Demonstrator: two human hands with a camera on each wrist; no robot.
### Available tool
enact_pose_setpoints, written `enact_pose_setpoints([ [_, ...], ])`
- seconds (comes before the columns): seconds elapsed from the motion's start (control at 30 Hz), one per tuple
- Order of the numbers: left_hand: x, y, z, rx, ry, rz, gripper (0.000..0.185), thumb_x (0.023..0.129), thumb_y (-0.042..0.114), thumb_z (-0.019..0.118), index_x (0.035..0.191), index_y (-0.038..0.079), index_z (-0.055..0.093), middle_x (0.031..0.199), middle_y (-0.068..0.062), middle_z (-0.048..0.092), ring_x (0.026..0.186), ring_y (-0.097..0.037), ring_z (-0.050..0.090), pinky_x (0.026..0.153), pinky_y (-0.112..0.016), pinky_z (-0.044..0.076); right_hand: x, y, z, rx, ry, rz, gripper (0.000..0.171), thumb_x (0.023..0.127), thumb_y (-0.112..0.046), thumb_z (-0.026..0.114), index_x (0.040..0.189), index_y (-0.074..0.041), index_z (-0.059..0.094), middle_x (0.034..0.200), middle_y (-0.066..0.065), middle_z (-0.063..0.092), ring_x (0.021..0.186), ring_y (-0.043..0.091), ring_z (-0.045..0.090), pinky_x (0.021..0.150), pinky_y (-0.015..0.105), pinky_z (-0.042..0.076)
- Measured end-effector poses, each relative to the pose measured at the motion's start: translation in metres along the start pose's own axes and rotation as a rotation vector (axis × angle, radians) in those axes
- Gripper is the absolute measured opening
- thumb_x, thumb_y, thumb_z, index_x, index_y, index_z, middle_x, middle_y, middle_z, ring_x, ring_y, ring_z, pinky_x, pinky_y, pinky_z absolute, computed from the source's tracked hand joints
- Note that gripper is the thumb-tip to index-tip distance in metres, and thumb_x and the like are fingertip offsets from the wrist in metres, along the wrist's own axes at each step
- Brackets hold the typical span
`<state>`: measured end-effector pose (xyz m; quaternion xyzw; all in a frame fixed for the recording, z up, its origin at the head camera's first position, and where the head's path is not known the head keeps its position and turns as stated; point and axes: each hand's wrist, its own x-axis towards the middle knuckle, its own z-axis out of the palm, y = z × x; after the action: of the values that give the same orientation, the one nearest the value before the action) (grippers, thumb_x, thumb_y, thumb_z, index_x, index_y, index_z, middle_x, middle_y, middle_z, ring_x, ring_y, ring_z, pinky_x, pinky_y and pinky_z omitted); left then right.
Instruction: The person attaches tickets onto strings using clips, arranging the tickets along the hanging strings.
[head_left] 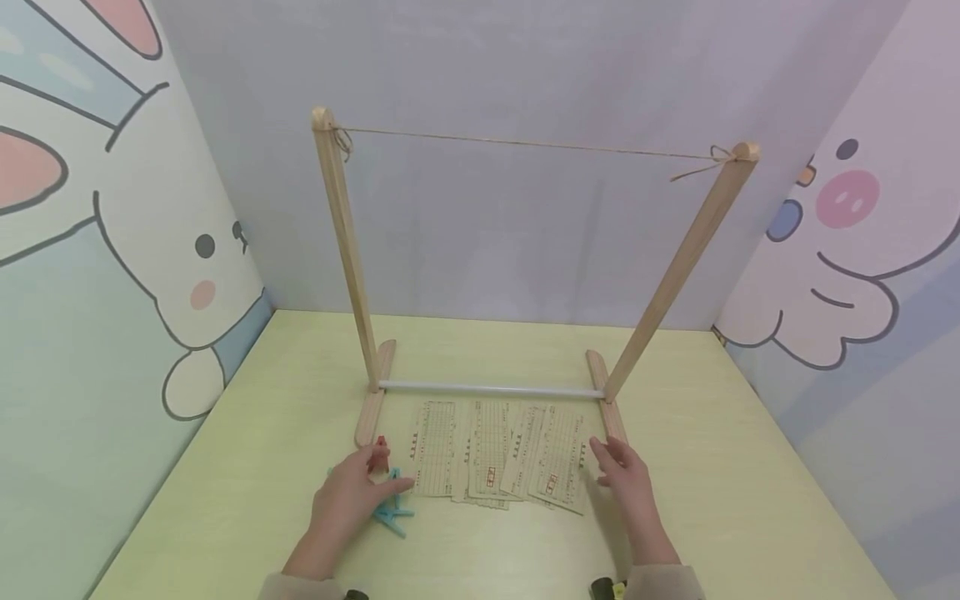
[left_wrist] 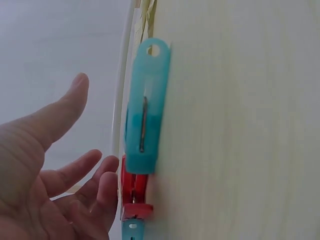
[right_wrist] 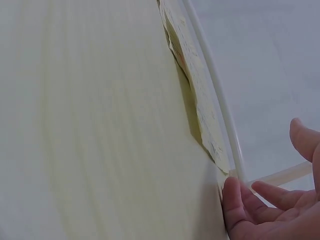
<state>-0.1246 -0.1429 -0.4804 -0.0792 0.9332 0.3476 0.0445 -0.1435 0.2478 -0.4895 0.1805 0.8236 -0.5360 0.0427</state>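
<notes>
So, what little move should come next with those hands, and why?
Probably the right hand should close its thumb and fingers on the rightmost printed slip. It holds nothing, its thumb stands apart, and the slip's edge is close beside it. The string carries no slips, and the left hand is beside the red peg.

Greyish wall point(head_left: 480, 250) (cartoon-printed sides point(head_left: 60, 383))

On the table point(head_left: 712, 467), several sheets point(head_left: 491, 442) lie before the rod point(head_left: 491, 389), with clips point(head_left: 388, 517) to their left.
</notes>
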Motion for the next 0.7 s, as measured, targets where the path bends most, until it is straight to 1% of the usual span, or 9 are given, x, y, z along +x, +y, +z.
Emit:
enact_pose_setpoints([
  [0.1,-0.0002,-0.001,0.0009,-0.007,-0.012,-0.015,0.068,0.072,0.058,0.081,0.12,0.012,0.067,0.123,-0.009,0.069,0.118,-0.035,0.061,0.088,-0.054,0.051,0.0007,0.0004,0.0004,0.01,0.002,0.013,0.084,0.099,-0.057,0.049,0.151,0.005,0.029,0.144,0.028,0.046,0.113,0.032,0.061,0.099,0.049,0.047],
  [0.17,-0.0007,-0.002,0.0019,-0.008,-0.011,-0.017,0.068,0.072,0.059,0.081,0.119,0.013,0.067,0.122,-0.008,0.07,0.118,-0.035,0.062,0.088,-0.053,0.05,-0.0001,-0.0007,0.001,0.017,0.006,0.014,0.08,0.1,-0.054,0.049,0.15,0.005,0.03,0.144,0.029,0.046,0.112,0.032,0.061,0.1,0.049,0.047],
  [0.27,-0.0008,-0.0033,0.003,-0.004,-0.005,-0.02,0.064,0.071,0.059,0.081,0.115,0.014,0.068,0.116,-0.004,0.072,0.11,-0.032,0.065,0.081,-0.047,0.052,-0.001,-0.0024,0.0015,0.031,0.009,0.01,0.078,0.101,-0.051,0.05,0.149,0.007,0.031,0.144,0.03,0.045,0.111,0.033,0.062,0.101,0.05,0.047],
  [0.33,-0.0004,-0.0037,0.0032,0.007,-0.005,-0.026,0.063,0.07,0.06,0.081,0.112,0.016,0.069,0.11,-0.001,0.073,0.101,-0.028,0.067,0.075,-0.041,0.051,-0.001,-0.0034,0.0017,0.034,0.011,0.012,0.077,0.101,-0.05,0.05,0.149,0.007,0.031,0.143,0.031,0.046,0.11,0.032,0.063,0.1,0.049,0.048],
  [0.43,-0.0001,-0.0042,0.0028,0.023,-0.01,-0.035,0.059,0.068,0.06,0.082,0.107,0.017,0.069,0.101,0.003,0.072,0.09,-0.021,0.068,0.066,-0.032,0.046,-0.0008,-0.0041,0.0017,0.034,0.011,0.012,0.076,0.101,-0.048,0.051,0.149,0.008,0.03,0.143,0.032,0.046,0.107,0.03,0.064,0.099,0.048,0.049],
  [0.53,-0.0006,-0.0047,0.0021,0.037,-0.02,-0.031,0.056,0.069,0.059,0.082,0.104,0.018,0.068,0.098,0.005,0.073,0.086,-0.019,0.068,0.063,-0.029,0.045,-0.0005,-0.0039,0.0022,0.038,0.02,0.011,0.075,0.101,-0.046,0.052,0.148,0.008,0.031,0.142,0.031,0.048,0.105,0.028,0.065,0.096,0.044,0.051],
  [0.7,-0.0016,-0.0049,0.0008,0.061,-0.04,-0.041,0.055,0.068,0.057,0.083,0.103,0.017,0.069,0.093,0.006,0.071,0.083,-0.018,0.066,0.063,-0.03,0.044,-0.0003,-0.0038,0.0055,0.044,0.015,-0.003,0.073,0.099,-0.039,0.059,0.148,0.008,0.031,0.14,0.031,0.05,0.107,0.029,0.064,0.092,0.038,0.054],
])
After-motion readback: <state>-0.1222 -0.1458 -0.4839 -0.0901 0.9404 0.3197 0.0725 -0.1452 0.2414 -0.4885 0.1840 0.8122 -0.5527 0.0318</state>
